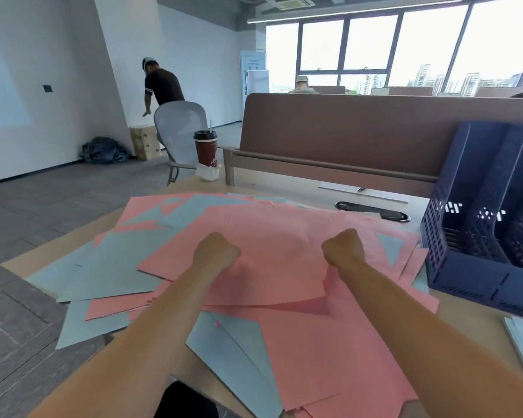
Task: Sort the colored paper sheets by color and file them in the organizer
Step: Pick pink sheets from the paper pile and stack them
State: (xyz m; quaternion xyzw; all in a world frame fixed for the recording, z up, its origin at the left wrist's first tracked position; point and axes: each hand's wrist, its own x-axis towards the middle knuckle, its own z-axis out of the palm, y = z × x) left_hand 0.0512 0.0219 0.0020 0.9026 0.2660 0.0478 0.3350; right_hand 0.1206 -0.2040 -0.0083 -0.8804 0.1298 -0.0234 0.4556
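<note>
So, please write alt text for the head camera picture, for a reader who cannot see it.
Two closed hands, left hand and right hand, rest on a mixed pile of pink sheets and blue-grey sheets on a desk. A dark blue organizer stands on the right, a coffee cup behind.

head view | faces forward and down | close over desk (471, 321) | sole view

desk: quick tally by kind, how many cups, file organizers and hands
dark red paper cup with black lid: 1
dark blue plastic mesh file organizer: 1
hands, fingers closed, on the pink sheets: 2, left hand and right hand
total: 4
</note>
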